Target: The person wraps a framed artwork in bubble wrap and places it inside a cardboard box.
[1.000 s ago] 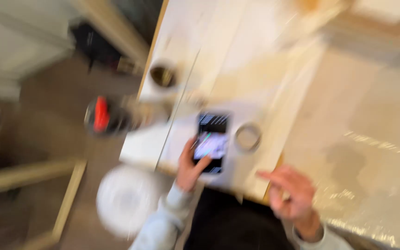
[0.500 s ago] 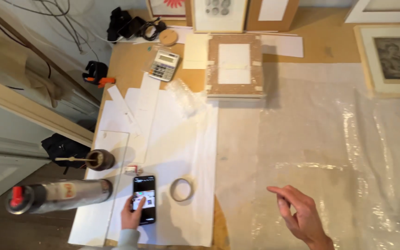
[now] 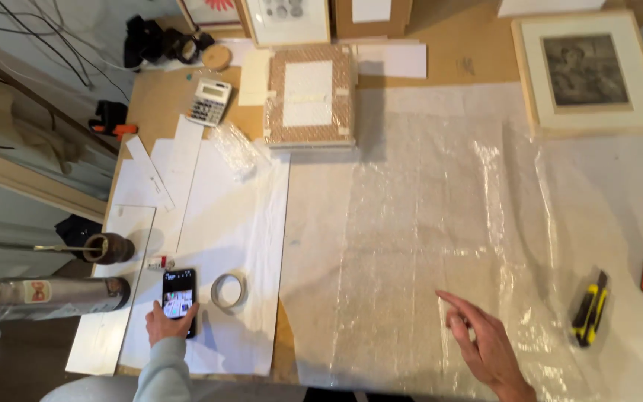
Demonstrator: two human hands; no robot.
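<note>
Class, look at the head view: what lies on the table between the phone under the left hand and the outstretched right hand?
In the head view, a roll of tape lies on white paper beside the phone at the left hand; then only clear plastic sheeting until the right hand.

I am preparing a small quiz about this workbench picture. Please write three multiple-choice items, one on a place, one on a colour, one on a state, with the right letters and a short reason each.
1. Where does the ring-shaped roll of clear tape lie?
A. just right of the black smartphone
B. on the framed print
C. on the grey calculator

2. Which colours has the utility knife?
A. red and white
B. yellow and black
C. blue

3. What is the right hand doing?
A. gripping the knife
B. holding nothing, fingers spread over the clear plastic sheet
C. pressing the calculator

Answers: 1 A, the roll sits beside the phone under the left hand; 2 B, its body shows both; 3 B, nothing lies in it.
</note>
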